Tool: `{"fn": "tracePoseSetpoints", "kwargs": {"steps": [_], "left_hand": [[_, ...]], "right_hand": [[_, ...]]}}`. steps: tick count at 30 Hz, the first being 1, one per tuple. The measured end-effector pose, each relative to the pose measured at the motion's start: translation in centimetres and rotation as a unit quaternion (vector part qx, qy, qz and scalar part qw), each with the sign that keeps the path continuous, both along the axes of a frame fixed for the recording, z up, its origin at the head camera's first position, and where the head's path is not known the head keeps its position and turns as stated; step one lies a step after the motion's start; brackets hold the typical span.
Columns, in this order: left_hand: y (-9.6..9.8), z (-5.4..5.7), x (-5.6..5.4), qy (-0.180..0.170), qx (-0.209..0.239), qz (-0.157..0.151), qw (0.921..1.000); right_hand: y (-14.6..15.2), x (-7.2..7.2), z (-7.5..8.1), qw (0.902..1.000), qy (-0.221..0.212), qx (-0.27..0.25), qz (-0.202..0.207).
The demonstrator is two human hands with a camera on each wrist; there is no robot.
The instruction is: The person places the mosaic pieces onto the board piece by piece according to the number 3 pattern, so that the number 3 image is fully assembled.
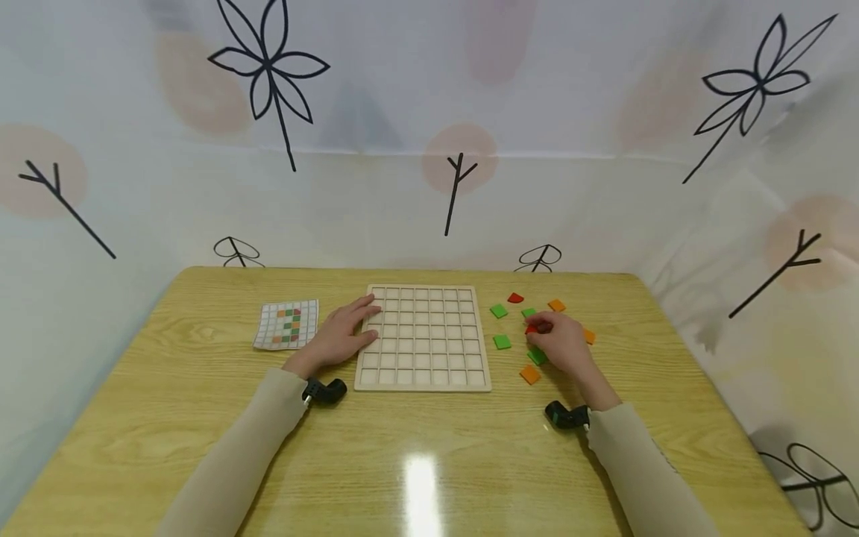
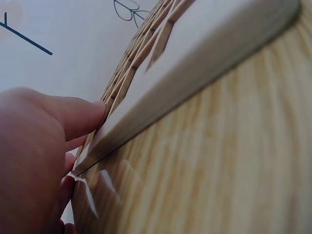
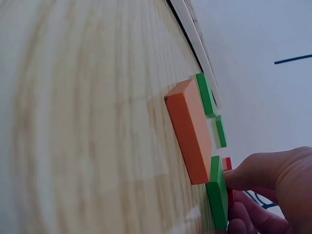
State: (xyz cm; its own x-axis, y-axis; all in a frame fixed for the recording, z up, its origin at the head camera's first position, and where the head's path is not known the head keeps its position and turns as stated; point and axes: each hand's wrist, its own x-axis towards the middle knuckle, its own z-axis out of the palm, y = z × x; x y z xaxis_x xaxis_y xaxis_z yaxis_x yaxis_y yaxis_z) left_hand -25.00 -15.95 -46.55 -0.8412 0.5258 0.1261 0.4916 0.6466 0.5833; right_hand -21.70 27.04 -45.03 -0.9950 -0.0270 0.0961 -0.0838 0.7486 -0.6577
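Note:
My left hand (image 1: pixel 341 334) lies over the left edge of the pale wooden grid board (image 1: pixel 423 389), fingers and thumb spread on its rim and nearest cells. In the left wrist view the thumb touches the board's raised side. At the right, my right hand (image 1: pixel 562 344) pinches a small red tile (image 1: pixel 531 329) between thumb and fingertips, low over the table among loose tiles. A green tile (image 3: pixel 218 195) and an orange tile (image 3: pixel 189 131) lie near that hand in the right wrist view. The fingers partly hide the red tile.
A pattern card (image 1: pixel 268 328) with coloured squares lies left of the board. Green tiles (image 1: pixel 502 341), orange tiles (image 1: pixel 556 305) and a rounded red piece (image 1: pixel 515 297) are scattered to the board's right. A printed cloth (image 1: pixel 403 209) hangs behind the wooden table (image 1: pixel 376 462).

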Motion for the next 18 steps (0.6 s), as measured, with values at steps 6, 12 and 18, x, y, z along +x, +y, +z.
{"fn": "tracePoseSetpoints", "kwargs": {"steps": [6, 12, 18], "left_hand": [[0.0, -0.3, -0.2, 0.001, -0.009, 0.004, 1.0000], [0.1, -0.2, 0.0, 0.004, -0.007, 0.005, 1.0000], [0.1, -0.5, -0.2, 0.016, 0.004, 0.000, 0.9999]], "right_hand": [[0.0, -0.2, 0.1, 1.0000, -0.004, -0.001, -0.002], [-0.7, -0.4, 0.8, 1.0000, 0.003, -0.008, 0.000], [-2.1, -1.2, 1.3, 0.9997, 0.014, -0.017, 0.006]]}}
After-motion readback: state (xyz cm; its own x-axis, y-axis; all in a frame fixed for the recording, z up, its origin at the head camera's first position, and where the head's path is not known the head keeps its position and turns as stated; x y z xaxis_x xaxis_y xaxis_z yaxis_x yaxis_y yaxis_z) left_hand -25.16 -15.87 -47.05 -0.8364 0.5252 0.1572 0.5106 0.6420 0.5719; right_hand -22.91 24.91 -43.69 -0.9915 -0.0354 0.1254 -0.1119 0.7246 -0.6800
